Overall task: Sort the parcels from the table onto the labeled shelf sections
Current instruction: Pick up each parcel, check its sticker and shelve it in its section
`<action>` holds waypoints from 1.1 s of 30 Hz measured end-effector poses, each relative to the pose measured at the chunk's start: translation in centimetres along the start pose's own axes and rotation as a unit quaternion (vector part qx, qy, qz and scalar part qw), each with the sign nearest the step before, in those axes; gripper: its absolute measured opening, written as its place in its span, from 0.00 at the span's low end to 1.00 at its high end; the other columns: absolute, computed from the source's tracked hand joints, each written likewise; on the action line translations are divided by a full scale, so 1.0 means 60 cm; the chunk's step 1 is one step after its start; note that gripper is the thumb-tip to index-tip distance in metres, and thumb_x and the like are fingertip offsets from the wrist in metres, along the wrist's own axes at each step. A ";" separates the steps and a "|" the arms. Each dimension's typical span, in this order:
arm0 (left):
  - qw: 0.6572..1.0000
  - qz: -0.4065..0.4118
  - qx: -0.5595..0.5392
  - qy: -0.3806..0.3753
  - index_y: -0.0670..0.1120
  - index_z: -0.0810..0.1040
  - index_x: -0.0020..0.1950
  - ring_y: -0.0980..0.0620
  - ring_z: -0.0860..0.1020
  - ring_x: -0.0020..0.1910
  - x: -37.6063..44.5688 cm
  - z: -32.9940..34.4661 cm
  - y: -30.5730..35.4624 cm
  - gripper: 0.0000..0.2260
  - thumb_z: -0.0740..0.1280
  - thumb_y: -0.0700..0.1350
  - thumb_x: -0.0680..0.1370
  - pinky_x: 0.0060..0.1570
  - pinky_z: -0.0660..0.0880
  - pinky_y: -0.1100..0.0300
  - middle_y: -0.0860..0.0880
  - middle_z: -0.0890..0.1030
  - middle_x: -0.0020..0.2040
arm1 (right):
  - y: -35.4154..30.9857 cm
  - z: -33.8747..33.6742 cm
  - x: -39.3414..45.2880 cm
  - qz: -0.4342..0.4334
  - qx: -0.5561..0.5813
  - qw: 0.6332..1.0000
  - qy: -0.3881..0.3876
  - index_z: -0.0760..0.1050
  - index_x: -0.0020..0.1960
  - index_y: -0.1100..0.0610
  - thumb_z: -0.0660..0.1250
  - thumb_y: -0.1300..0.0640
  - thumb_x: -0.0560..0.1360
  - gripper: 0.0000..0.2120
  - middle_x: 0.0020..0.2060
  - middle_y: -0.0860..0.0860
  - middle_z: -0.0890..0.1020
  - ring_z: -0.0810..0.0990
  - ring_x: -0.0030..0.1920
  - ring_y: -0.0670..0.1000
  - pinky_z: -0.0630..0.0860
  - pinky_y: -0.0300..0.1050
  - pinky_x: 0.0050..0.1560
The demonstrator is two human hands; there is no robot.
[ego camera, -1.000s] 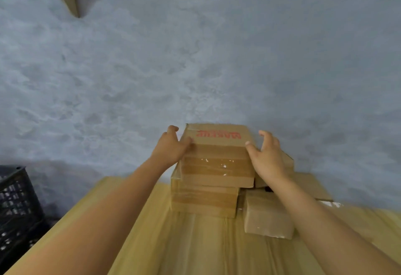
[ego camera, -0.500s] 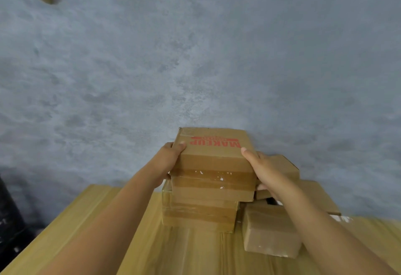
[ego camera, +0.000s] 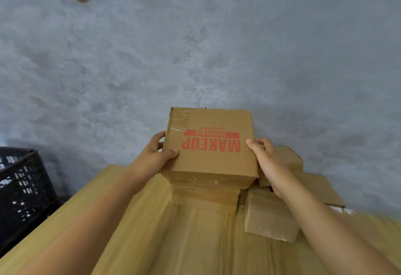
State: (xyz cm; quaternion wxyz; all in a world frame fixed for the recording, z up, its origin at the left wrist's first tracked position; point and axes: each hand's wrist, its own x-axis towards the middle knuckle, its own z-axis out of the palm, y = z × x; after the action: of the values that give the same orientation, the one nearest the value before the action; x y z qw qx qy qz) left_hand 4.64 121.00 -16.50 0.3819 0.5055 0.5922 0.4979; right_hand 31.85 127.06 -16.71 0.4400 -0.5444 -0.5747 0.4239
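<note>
Now both hands [ego camera: 152, 157] [ego camera: 268, 159] around MAKEUP parcel [ego camera: 210, 144].

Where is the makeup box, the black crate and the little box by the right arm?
makeup box [ego camera: 208, 157]: head view, printed top.
black crate [ego camera: 23, 192]: head view, mesh side.
little box [ego camera: 269, 220]: head view, front face.

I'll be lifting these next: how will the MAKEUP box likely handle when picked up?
The MAKEUP box looks stiff: its cardboard faces stay flat under the left hand and right hand. Flat sides make rolling unlikely. Its weight can't be judged.
</note>
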 end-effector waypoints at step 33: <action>0.994 -0.062 0.086 -0.001 0.48 0.66 0.66 0.52 0.81 0.53 -0.218 -0.019 -0.135 0.29 0.77 0.42 0.72 0.53 0.81 0.52 0.50 0.76 0.60 | 0.071 0.051 -0.157 0.065 0.010 0.998 -0.023 0.67 0.53 0.45 0.54 0.32 0.78 0.18 0.48 0.44 0.76 0.73 0.46 0.45 0.69 0.51 0.54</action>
State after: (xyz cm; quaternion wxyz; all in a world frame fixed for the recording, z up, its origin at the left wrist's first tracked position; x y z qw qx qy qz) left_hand 4.37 108.01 -24.84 0.3681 0.4992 0.6624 0.4201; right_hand 30.15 117.82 -22.03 0.4037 -0.5663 -0.5440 0.4694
